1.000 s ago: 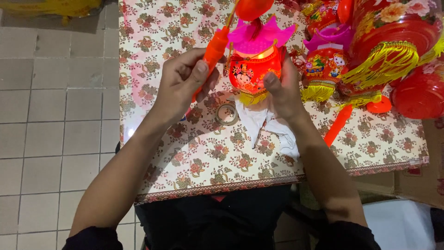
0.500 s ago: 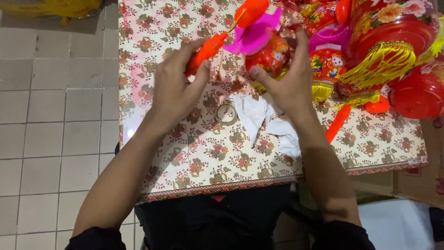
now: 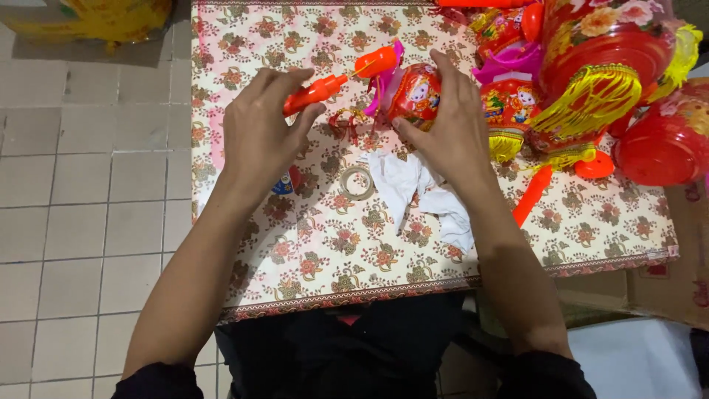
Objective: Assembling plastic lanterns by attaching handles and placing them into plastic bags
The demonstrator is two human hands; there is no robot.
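My left hand holds the orange plastic handle of a toy lantern, its tip toward an orange cap. My right hand rests over a small red lantern with a pink frilled top, lying tilted on the floral tablecloth. A gold and red tassel lies between both hands. Just in front of my hands sit a small roll of clear tape and a crumpled white cloth.
Several more red lanterns with yellow fringes crowd the table's far right, with a loose orange stick beside them. A yellow object lies on the grey tiled floor at the left. A cardboard box stands at the right.
The lantern was upright between both hands; it has been tipped over and laid down on the table toward the far side. My left hand moved the orange handle lower and flatter.
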